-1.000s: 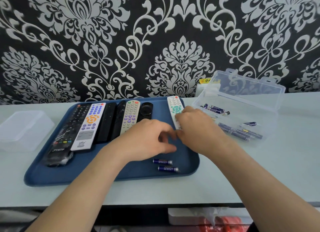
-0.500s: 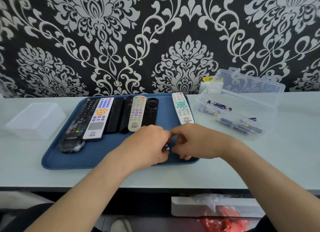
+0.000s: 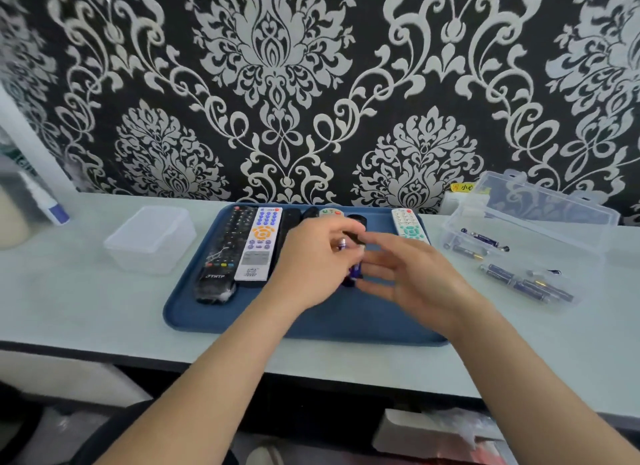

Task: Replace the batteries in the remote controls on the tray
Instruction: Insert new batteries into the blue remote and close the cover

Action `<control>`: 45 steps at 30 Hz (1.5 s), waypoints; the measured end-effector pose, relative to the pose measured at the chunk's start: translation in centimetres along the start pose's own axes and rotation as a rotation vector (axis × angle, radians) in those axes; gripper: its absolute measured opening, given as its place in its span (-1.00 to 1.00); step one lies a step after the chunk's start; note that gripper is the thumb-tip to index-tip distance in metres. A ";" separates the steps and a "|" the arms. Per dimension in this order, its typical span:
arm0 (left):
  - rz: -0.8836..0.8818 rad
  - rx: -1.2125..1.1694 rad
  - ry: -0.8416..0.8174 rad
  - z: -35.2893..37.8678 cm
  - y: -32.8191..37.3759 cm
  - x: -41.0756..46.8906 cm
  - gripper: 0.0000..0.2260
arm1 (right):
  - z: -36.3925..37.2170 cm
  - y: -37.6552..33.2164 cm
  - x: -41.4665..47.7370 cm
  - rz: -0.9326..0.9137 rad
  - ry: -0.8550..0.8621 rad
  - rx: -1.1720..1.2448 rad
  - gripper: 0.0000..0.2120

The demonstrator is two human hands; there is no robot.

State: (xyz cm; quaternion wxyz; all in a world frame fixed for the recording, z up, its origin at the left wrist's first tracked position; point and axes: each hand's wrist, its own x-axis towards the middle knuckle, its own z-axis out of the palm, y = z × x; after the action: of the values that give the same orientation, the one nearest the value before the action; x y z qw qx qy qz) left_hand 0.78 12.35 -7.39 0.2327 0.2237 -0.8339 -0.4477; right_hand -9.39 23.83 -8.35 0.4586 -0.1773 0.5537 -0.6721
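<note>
A blue tray [image 3: 194,320] on the pale counter carries several remotes: a black one [image 3: 224,253], a white one with blue and orange buttons [image 3: 260,244], and a white one with teal buttons [image 3: 407,224] on the right. Others lie partly hidden behind my hands. My left hand [image 3: 311,267] is raised over the tray's middle and grips purple batteries [image 3: 354,273], one metal end showing at its fingertips. My right hand [image 3: 412,277] hovers just right of it with fingers spread and straight, holding nothing.
To the right of the tray an open clear plastic box [image 3: 595,256] holds several loose batteries [image 3: 526,284]. A closed clear container [image 3: 152,239] stands to the tray's left. A white tube [image 3: 45,201] lies at the far left. The patterned wall is directly behind.
The two batteries that lay on the tray's front have been picked up. My left hand now holds them above the tray, and my right hand has opened and drawn slightly right.
</note>
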 end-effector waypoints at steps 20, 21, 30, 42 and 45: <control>-0.501 0.765 0.314 -17.4 -13.2 2.1 -0.50 | 19.4 1.2 12.9 -0.212 -0.161 -1.005 -0.75; -0.466 0.757 0.327 -17.5 -13.4 2.1 -0.51 | 20.1 1.4 13.5 -0.268 -0.187 -1.222 -0.57; -0.313 0.743 0.327 -18.7 -14.3 1.7 -0.58 | 23.8 3.9 15.6 -0.361 -0.257 -1.532 -0.20; -0.283 0.686 0.359 -19.2 -14.1 2.1 -0.60 | 23.8 4.2 16.2 -0.295 -0.252 -1.266 0.00; -0.252 0.678 0.386 -19.5 -13.7 1.8 -0.65 | 24.1 4.1 16.2 -0.321 -0.247 -1.239 -0.10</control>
State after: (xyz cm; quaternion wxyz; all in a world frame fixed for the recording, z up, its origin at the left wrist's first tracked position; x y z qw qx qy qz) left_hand 13.09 -8.05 -9.10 0.2412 0.4680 -0.8413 -0.1225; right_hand 1.97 -3.19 -8.60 0.2256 -0.5652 0.7485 -0.2633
